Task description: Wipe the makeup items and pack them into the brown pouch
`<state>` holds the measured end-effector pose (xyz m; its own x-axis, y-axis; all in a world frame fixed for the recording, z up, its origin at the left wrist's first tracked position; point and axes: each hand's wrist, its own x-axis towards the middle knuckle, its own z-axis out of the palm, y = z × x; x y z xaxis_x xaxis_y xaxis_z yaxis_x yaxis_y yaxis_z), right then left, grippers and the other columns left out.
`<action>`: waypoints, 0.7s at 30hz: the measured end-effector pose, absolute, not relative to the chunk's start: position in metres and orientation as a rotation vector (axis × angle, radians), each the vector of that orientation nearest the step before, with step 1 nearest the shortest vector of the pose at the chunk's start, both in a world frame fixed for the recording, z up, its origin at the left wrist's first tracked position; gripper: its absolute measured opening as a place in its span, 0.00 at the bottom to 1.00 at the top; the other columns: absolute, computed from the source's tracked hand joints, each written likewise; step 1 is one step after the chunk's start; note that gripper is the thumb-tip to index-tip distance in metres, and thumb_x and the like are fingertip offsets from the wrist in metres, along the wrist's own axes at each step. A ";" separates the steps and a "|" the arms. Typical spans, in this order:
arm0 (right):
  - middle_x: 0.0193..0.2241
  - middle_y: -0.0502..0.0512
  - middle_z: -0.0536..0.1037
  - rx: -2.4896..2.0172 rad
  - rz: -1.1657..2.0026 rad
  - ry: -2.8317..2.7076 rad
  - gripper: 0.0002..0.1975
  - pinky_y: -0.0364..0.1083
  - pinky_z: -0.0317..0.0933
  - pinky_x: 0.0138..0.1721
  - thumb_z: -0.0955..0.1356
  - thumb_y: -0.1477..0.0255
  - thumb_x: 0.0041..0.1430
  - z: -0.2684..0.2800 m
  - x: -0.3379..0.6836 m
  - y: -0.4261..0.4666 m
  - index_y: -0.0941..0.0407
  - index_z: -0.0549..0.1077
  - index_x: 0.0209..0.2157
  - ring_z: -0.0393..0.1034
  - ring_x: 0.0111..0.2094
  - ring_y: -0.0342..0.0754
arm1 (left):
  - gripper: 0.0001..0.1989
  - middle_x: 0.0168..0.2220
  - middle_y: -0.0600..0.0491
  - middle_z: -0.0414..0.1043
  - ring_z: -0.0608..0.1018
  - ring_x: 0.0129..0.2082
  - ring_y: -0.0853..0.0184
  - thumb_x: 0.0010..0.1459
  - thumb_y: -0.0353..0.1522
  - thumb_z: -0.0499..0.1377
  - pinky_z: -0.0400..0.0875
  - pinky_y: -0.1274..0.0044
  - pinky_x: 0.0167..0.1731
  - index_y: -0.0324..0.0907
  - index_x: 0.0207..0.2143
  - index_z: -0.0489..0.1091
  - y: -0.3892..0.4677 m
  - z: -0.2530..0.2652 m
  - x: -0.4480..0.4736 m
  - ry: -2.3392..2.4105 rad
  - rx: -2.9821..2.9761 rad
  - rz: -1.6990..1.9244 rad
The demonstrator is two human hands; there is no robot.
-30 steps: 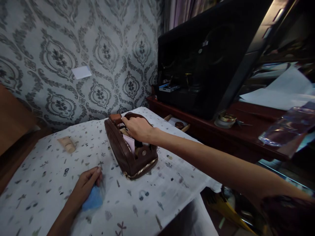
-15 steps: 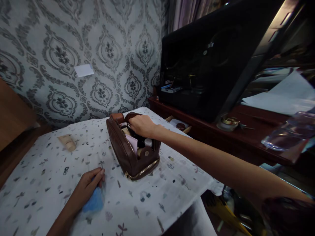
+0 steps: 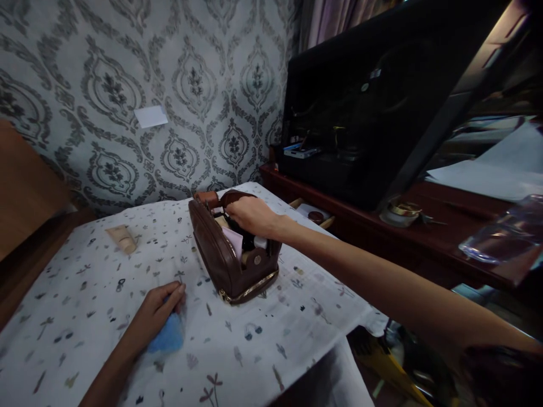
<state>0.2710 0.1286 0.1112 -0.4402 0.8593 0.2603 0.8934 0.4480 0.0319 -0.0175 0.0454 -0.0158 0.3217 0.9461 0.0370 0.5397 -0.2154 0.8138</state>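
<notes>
Brown panel [image 3: 31,186]: far left in my head view, between nine and ten o'clock from the brown bag [image 3: 224,268].
Beige tube [image 3: 123,239]: lying at nine o'clock from the bag, on the white cloth-covered surface [image 3: 297,336].
White card [image 3: 151,116]: against the patterned wall [image 3: 199,34], between ten and eleven o'clock.
Left hand [image 3: 161,308]: low at eight o'clock, fingers curled together over a blue item [image 3: 168,334]; I cannot tell whether they grip it.
Brown bag: standing on the cloth near the middle of my view, its top unzipped, its gold zipper [image 3: 257,287] at the near end; a pale pink flat piece [image 3: 233,240] sticks up inside.
Right hand [image 3: 252,217]: reaching in over the bag from between three and four o'clock, fingertips down in the opening; they are hidden from me, so I cannot tell whether they hold anything.
Drawer [image 3: 327,222]: pulled out between two and three o'clock, a round dark item [image 3: 315,217] inside.
Black screen [image 3: 348,107]: between one and two o'clock, on a dark red surface [image 3: 447,232].
Glass dish [image 3: 401,213]: near three o'clock on that red surface, a gold-coloured band on it.
Papers [image 3: 496,164]: far right, between two and three o'clock, beyond a clear case [image 3: 496,240].
</notes>
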 end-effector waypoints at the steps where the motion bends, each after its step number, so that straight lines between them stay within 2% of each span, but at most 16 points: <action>1: 0.39 0.61 0.82 -1.512 -0.211 -2.387 0.12 0.45 0.59 0.35 0.63 0.75 0.66 0.112 0.274 0.127 0.58 0.79 0.40 0.76 0.40 0.52 | 0.28 0.21 0.55 0.66 0.70 0.25 0.66 0.63 0.54 0.50 0.64 0.76 0.30 0.42 0.23 0.67 0.046 -0.015 -0.018 1.322 1.867 0.730; 5: 0.25 0.50 0.77 -1.268 -0.066 -1.933 0.09 0.42 0.54 0.30 0.66 0.71 0.66 0.115 0.282 0.108 0.57 0.76 0.33 0.69 0.27 0.44 | 0.28 0.21 0.55 0.66 0.70 0.24 0.66 0.62 0.54 0.51 0.64 0.76 0.29 0.43 0.21 0.66 0.048 -0.013 -0.022 1.382 1.855 0.790; 8: 0.19 0.45 0.70 -0.974 -0.012 -1.797 0.13 0.40 0.53 0.27 0.67 0.67 0.67 0.111 0.279 0.080 0.57 0.71 0.27 0.61 0.21 0.39 | 0.27 0.20 0.56 0.66 0.70 0.23 0.67 0.61 0.54 0.52 0.64 0.76 0.28 0.43 0.21 0.65 0.052 -0.013 -0.028 1.462 1.828 0.853; 14: 0.19 0.48 0.69 -0.470 0.109 -2.126 0.20 0.41 0.54 0.26 0.62 0.65 0.71 0.060 0.231 0.024 0.56 0.70 0.25 0.62 0.22 0.41 | 0.25 0.18 0.57 0.65 0.69 0.21 0.66 0.57 0.54 0.52 0.62 0.76 0.25 0.43 0.25 0.69 0.061 -0.010 -0.047 1.725 1.799 1.005; 16: 0.20 0.49 0.70 -0.413 0.293 -2.243 0.18 0.41 0.55 0.28 0.63 0.65 0.71 0.034 0.206 0.019 0.56 0.72 0.27 0.64 0.24 0.42 | 0.24 0.19 0.57 0.65 0.69 0.23 0.66 0.56 0.53 0.52 0.62 0.76 0.25 0.43 0.25 0.69 0.063 -0.011 -0.053 1.800 1.795 1.045; 18: 0.22 0.49 0.72 -0.529 0.561 -2.292 0.11 0.41 0.55 0.29 0.66 0.69 0.67 0.009 0.179 0.023 0.56 0.74 0.31 0.65 0.25 0.42 | 0.23 0.20 0.57 0.66 0.69 0.23 0.66 0.56 0.52 0.51 0.62 0.76 0.25 0.43 0.26 0.69 0.067 -0.013 -0.059 1.855 1.759 1.070; 20: 0.23 0.46 0.72 -0.721 0.944 -2.196 0.03 0.40 0.56 0.30 0.68 0.76 0.61 -0.010 0.154 0.034 0.56 0.76 0.36 0.66 0.25 0.41 | 0.23 0.20 0.56 0.66 0.69 0.23 0.67 0.56 0.52 0.49 0.63 0.77 0.24 0.43 0.27 0.68 0.073 -0.017 -0.066 1.906 1.717 1.076; 21: 0.22 0.44 0.71 -0.807 1.184 -2.085 0.06 0.39 0.56 0.29 0.70 0.79 0.56 -0.018 0.142 0.041 0.56 0.75 0.37 0.66 0.24 0.40 | 0.23 0.21 0.56 0.67 0.70 0.22 0.67 0.56 0.51 0.48 0.64 0.77 0.24 0.43 0.27 0.68 0.076 -0.018 -0.070 1.934 1.703 1.071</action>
<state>0.1423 0.0406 -0.0179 -0.6341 0.7465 0.2017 0.2092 0.4167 -0.8847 -0.0698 0.0764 -0.0183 -0.2168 0.9520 0.2160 0.6882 -0.0079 0.7255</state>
